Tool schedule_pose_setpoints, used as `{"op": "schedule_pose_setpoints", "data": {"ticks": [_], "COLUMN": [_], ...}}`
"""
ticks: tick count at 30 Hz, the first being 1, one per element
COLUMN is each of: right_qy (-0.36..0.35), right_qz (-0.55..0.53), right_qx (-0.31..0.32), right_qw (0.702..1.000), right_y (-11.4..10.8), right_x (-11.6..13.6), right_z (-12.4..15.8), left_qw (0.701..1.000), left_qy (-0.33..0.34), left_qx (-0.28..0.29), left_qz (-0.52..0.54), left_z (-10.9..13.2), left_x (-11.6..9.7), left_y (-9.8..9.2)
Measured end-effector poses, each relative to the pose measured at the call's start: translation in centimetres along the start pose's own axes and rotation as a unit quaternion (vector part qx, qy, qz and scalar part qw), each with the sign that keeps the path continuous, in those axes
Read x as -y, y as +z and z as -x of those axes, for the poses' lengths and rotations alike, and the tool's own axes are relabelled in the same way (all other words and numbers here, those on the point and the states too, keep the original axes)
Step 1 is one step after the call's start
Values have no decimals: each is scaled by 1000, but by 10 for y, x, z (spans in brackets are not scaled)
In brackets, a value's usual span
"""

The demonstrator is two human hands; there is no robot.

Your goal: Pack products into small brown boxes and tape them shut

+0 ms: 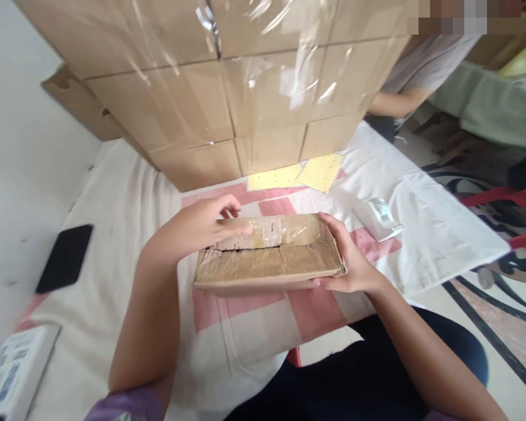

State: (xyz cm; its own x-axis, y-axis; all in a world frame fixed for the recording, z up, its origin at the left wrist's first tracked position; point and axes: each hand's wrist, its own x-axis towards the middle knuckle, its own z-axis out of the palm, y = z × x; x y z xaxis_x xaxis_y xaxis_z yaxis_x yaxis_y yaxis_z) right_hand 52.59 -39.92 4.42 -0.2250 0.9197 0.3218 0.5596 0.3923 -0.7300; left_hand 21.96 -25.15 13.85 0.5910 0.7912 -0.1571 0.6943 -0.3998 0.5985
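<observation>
Two-handed grip on box (267, 263) | left fingers (230, 229) pinch far edge | right fingers (333, 228) clamped on right end

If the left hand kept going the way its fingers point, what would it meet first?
The left hand points right along the box top, which it touches; next, probably the right hand at the box's end.
</observation>
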Motion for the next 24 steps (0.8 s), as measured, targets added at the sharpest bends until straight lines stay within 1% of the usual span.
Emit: {"op": "schedule_pose_setpoints", "data": {"ticks": [2,3,4,5,7,8,9,11,12,13,15,17,20,24], "right_qy": [-14,-15,-13,-8,14,34,62,133,169,201,250,282,319,393], "right_qz": [25,54,92,135,219,249,271,297,302,303,289,275,264,229], "right_qx": [-68,-113,-168,-231,-366,-423,-468,-524,-540,-547,-536,-512,-479,-429], "right_qw": [997,992,981,963,904,871,839,787,768,754,753,763,774,780], "right_y": [-18,-31,-46,-62,-92,-105,-116,-133,-138,-142,-147,-150,-155,-172], "right_x": [0,2,3,5,3,-2,-10,-37,-55,-73,-108,-136,-160,-181], "right_z": [1,2,5,8,18,25,31,43,47,49,48,37,2,-60], "left_qw": [991,978,962,949,944,946,935,942,950,956,963,965,969,977], "left_qy": [26,49,69,84,98,95,88,55,50,50,55,56,51,47], "left_qx": [-97,-143,-183,-200,-169,-131,-146,-107,-79,-52,-24,-24,-22,-21], "left_qz": [90,142,191,230,266,282,310,313,299,285,264,256,240,205], "left_z": [-7,-12,-20,-29,-49,-59,-68,-80,-84,-86,-86,-85,-86,-89], "left_x": [11,18,26,34,47,52,55,57,56,54,52,51,54,57], "left_y": [-3,-3,0,6,29,44,61,93,105,115,124,125,122,121]}}
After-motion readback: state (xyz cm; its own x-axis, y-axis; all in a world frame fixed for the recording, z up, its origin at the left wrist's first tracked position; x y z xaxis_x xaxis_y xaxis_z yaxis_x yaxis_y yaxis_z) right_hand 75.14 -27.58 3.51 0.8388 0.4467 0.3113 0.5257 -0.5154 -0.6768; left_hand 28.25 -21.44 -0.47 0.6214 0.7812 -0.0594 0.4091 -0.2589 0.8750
